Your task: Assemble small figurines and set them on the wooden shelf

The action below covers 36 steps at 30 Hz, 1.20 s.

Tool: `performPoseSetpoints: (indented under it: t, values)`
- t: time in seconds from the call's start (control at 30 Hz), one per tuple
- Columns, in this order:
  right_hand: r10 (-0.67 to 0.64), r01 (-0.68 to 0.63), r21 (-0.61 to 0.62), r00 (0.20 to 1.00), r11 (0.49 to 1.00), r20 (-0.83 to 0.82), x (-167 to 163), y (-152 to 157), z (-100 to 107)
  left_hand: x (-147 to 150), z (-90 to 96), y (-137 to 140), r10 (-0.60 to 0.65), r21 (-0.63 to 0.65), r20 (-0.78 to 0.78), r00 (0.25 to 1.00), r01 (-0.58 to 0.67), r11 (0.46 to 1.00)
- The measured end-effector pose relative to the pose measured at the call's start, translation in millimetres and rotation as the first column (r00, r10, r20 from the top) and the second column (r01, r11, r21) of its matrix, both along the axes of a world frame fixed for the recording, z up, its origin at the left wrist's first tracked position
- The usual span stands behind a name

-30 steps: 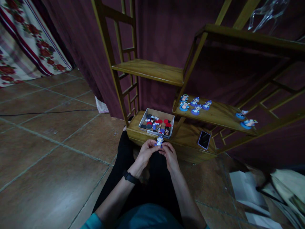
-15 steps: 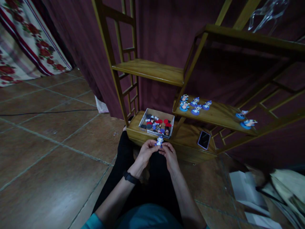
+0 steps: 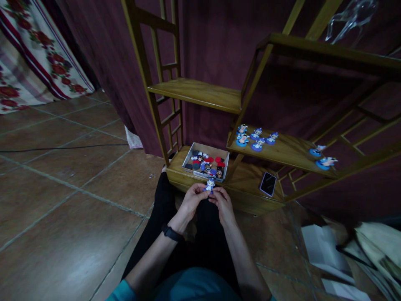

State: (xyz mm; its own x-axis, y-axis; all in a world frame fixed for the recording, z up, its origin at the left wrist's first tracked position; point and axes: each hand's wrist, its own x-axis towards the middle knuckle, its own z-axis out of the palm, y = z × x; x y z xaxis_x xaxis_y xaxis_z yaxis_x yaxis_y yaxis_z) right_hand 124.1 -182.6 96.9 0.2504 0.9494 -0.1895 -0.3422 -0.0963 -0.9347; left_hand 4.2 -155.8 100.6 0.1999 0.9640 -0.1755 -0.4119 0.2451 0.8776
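Between my two hands, above my lap, stands a small white and purple figurine point(image 3: 210, 184) on a purple base. My left hand point(image 3: 193, 199) pinches it from the left, and my right hand point(image 3: 222, 200) grips it from the right; the fingers partly cover the base. Just beyond the hands, a shallow cardboard box point(image 3: 208, 146) sits on the low wooden shelf. Inside it lie mixed figurine parts and round red, black and purple discs point(image 3: 218, 160).
Several figurines point(image 3: 258, 144) on blue or purple bases stand on the right-hand shelf point(image 3: 285, 152). A phone point(image 3: 268, 184) lies on the lower board. The wooden upper shelf point(image 3: 197, 92) rises beyond the box. White boxes point(image 3: 326, 246) rest on the floor at right.
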Motion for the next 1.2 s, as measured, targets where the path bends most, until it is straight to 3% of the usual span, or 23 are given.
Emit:
performPoseSetpoints:
  t: [1.2]
  values:
    - [-0.003, 0.004, 0.020, 0.999, 1.000, -0.050, -2.3, 1.6, -2.8, 0.3, -2.1, 1.3, 0.009, -0.013, 0.013, 1.000, -0.009, 1.000]
